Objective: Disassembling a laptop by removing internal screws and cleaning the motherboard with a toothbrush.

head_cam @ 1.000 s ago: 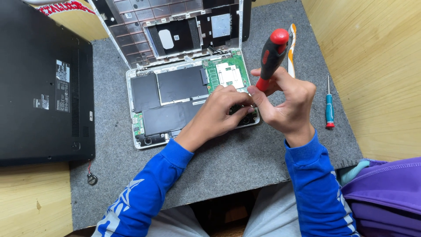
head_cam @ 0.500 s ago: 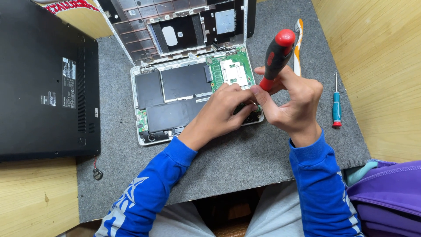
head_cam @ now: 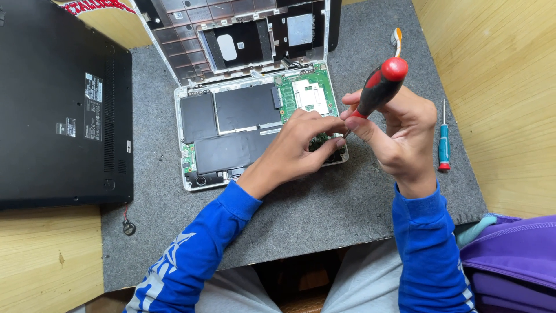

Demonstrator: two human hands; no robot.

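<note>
An opened small laptop (head_cam: 243,124) lies on a grey mat, showing black battery packs and a green circuit board (head_cam: 307,93). My right hand (head_cam: 399,136) grips a red and black screwdriver (head_cam: 379,87), its tip angled down to the laptop's lower right corner. My left hand (head_cam: 298,148) rests on that corner, fingertips pinched around the screwdriver tip. What lies under the fingers is hidden.
A removed cover panel (head_cam: 249,35) lies behind the laptop. A black closed laptop (head_cam: 58,110) sits at the left. A small blue screwdriver (head_cam: 443,139) lies on the mat (head_cam: 324,208) at the right, a coin cell with a wire (head_cam: 128,227) at the lower left, a purple bag (head_cam: 515,261) at the lower right.
The view has shifted slightly; both hands stay at the laptop's lower right corner with the screwdriver held at much the same angle.
</note>
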